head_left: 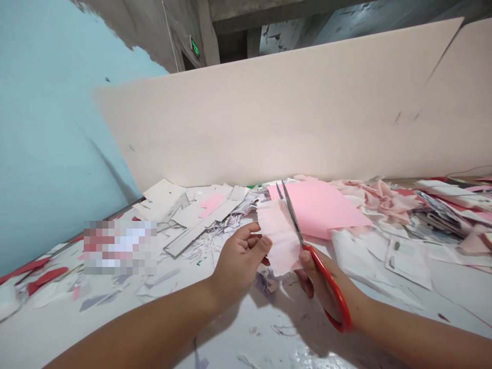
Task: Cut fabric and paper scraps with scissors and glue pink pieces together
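Between thumb and fingers, my left hand (240, 256) pinches the left edge of a small pale pink piece (277, 230), paper or cloth, I cannot tell which. My right hand (323, 282) is closed around the red handles of a pair of scissors (333, 292). The scissor blades point up and away, slightly parted, along the right side of the pale piece. Part of one blade passes behind it. Beyond the blades lies a larger bright pink sheet (326, 210). The fingers inside the handle loops are partly hidden.
White cardboard offcuts (180, 205) and paper shreds lie at the left. Crumpled pink cloth (384, 200) and stacked scraps (442, 215) cover the right. A pale upright panel (288, 118) borders the back of the white table (246, 338); a blue wall (57, 128) stands left.
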A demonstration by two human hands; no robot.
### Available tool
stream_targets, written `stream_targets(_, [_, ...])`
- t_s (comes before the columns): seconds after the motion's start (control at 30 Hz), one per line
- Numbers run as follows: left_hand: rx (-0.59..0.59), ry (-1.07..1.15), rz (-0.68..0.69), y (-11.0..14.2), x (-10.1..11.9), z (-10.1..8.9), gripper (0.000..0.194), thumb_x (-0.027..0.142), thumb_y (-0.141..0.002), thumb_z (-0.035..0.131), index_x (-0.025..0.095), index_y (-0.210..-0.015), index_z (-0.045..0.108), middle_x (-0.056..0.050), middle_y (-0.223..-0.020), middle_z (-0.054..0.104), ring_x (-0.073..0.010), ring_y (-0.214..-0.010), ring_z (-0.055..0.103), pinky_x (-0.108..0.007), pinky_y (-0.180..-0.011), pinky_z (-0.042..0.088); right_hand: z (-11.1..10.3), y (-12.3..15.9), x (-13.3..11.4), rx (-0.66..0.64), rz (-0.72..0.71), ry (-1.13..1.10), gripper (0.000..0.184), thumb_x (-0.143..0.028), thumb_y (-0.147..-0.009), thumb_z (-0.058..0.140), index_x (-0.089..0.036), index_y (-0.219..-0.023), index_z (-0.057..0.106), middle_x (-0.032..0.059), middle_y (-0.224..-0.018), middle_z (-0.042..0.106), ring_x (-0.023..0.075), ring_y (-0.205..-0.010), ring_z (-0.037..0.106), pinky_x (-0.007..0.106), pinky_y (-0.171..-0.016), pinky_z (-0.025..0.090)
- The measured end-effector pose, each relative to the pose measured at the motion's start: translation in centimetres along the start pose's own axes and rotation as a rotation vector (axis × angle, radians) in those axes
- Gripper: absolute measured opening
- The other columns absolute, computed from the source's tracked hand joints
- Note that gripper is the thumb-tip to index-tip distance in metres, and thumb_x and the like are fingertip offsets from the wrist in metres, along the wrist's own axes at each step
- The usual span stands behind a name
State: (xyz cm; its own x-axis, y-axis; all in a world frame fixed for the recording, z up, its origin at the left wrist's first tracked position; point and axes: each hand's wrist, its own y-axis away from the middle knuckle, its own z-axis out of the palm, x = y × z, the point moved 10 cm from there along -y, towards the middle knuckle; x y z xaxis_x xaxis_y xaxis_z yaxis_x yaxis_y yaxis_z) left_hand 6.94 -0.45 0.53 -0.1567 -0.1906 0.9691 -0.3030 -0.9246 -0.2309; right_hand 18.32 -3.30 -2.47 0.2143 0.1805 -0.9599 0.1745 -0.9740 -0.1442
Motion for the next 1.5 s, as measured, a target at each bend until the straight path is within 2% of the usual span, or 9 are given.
stream_targets(0.3, [0.006,-0.012,-0.008,0.0,0.2,0.0,0.034,0.038,-0.075,0.058,0.015,-0.099,0.054,-0.002,-0.068,0.060,-0.0107,-0.058,0.053,-0.025,-0.057,0.046,-0.4,0.1,0.0,0.055,-0.014,0.001,0.040,-0.056,-0.083,0.032,-0.022,-0.064,0.035,-0.0049,-0.049,0.034,0.0128,-0.044,0.034,0.029,-0.046,0.028])
stream_targets(0.57, [0.020,-0.017,-0.012,0.0,0.1,-0.2,0.038,0.039,-0.074,0.059,0.014,-0.101,0.054,-0.003,-0.069,0.060,-0.0109,-0.058,0.053,-0.026,-0.058,0.047,-0.4,0.1,-0.7,0.043,-0.020,0.006,0.042,-0.059,-0.082,0.032,-0.022,-0.064,0.034,-0.0051,-0.049,0.031,0.0122,-0.042,0.034,0.029,-0.044,0.028])
stream_targets(0.93, [0.018,-0.012,-0.007,0.1,0.0,-0.1,0.035,0.040,-0.074,0.058,0.015,-0.099,0.055,-0.001,-0.067,0.059,-0.0111,-0.057,0.053,-0.026,-0.057,0.046,0.0,0.1,0.1,0.027,-0.023,-0.070,0.037,-0.053,-0.084,0.034,-0.021,-0.066,0.037,-0.0054,-0.052,0.031,0.0105,-0.044,0.031,0.026,-0.043,0.025])
stream_targets(1.17, [0.016,-0.023,-0.006,-0.1,-0.2,-0.1,0.036,0.039,-0.075,0.058,0.014,-0.100,0.054,-0.001,-0.066,0.058,-0.0105,-0.056,0.052,-0.027,-0.058,0.046,0.0,0.0,0.6,0.020,-0.004,-0.059,0.039,-0.056,-0.083,0.035,-0.022,-0.065,0.034,-0.0063,-0.047,0.032,0.0097,-0.040,0.031,0.024,-0.040,0.025])
stream_targets(1.33, [0.014,-0.029,-0.002,0.0,-0.1,-0.1,0.033,0.038,-0.076,0.057,0.015,-0.098,0.055,0.000,-0.066,0.057,-0.0110,-0.058,0.052,-0.026,-0.057,0.046,0.0,-0.1,1.1,0.015,0.056,-0.027,0.044,-0.062,-0.079,0.035,-0.021,-0.064,0.034,-0.0065,-0.047,0.036,0.0087,-0.037,0.037,0.022,-0.037,0.027])
stream_targets(1.5, [0.020,-0.033,-0.013,0.0,-0.2,-0.2,0.032,0.039,-0.074,0.058,0.015,-0.095,0.056,0.001,-0.063,0.056,-0.0103,-0.057,0.052,-0.024,-0.056,0.045,-0.1,0.0,2.2,0.022,0.204,-0.076,0.047,-0.067,-0.075,0.036,-0.021,-0.066,0.037,-0.0068,-0.046,0.037,0.0091,-0.036,0.039,0.019,-0.032,0.025])
